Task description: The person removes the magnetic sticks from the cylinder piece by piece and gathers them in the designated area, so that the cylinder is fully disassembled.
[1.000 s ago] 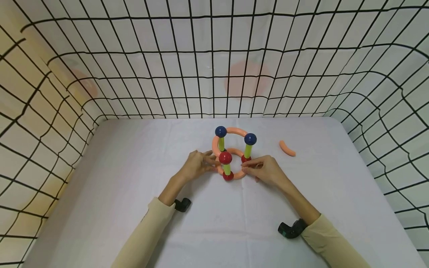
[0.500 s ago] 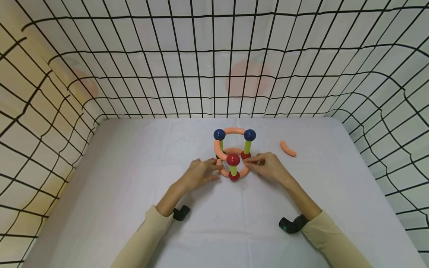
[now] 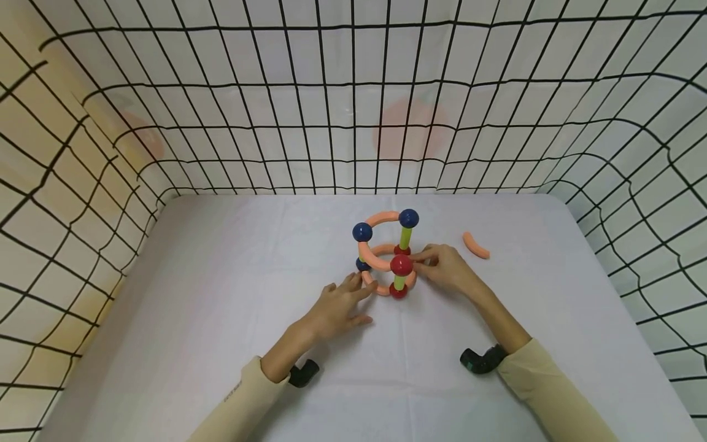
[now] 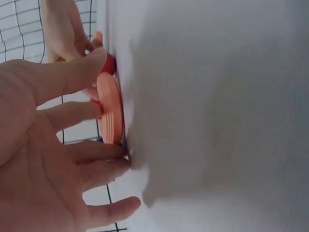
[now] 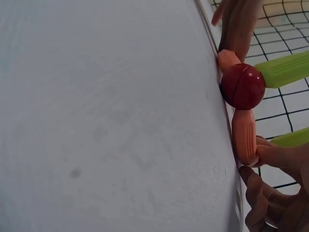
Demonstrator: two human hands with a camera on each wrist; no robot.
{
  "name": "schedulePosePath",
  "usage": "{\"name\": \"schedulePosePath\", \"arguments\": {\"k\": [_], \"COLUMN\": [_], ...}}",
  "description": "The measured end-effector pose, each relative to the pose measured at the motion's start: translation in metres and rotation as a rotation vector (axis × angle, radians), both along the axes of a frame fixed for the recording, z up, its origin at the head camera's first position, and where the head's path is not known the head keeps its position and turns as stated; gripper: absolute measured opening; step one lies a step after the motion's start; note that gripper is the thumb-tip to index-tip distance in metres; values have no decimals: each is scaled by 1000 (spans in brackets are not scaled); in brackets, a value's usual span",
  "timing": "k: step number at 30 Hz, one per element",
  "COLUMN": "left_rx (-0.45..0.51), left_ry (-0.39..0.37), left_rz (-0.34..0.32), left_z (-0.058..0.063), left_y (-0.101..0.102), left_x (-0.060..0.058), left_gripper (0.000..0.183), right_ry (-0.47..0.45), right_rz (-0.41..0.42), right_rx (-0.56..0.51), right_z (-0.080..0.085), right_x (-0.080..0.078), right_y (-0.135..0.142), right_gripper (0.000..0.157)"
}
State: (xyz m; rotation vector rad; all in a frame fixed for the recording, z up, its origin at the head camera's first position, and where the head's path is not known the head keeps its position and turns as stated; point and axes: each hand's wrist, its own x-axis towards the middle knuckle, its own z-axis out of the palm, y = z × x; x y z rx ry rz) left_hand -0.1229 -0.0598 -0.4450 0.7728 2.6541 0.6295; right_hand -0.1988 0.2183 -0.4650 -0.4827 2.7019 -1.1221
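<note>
A small frame of magnetic building rods and balls stands on the white-covered table. Its top has two blue balls (image 3: 362, 232), a red ball (image 3: 401, 265) and orange curved rods (image 3: 375, 256); lime-green rods (image 3: 405, 238) hold it above a lower orange ring with red and blue balls. At the ring's near left, the fingertips of my left hand (image 3: 337, 307) touch a curved orange rod (image 4: 111, 108), with fingers spread and thumb apart. On the right, my right hand (image 3: 446, 268) pinches another curved orange rod (image 5: 244, 137) of the lower ring between thumb and finger.
One loose orange curved rod (image 3: 475, 245) lies on the table to the right of the frame. A black wire grid (image 3: 353, 135) rises along the back and both sides. Black camera mounts (image 3: 483, 360) jut out below both wrists.
The frame has turned on the table: its front red balls have swung right and the left blue ball has come nearer. My left hand has drawn back toward me and its fingers have spread.
</note>
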Motion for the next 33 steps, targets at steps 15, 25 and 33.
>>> {"name": "schedulePosePath", "arguments": {"k": [15,25,33], "left_rx": [204,632,649], "left_ry": [208,755,640], "left_rz": [168,157,-121], "left_z": [19,49,35], "left_y": [-9,-23,-5], "left_x": [5,-22,-37], "left_gripper": [34,54,66], "right_ry": [83,222,278], "right_rz": [-23,78,150], "right_rx": [-19,-335,-363], "right_z": [22,50,44], "right_x": [10,43,55], "right_y": [8,-3,-15], "right_gripper": [24,47,80]}}
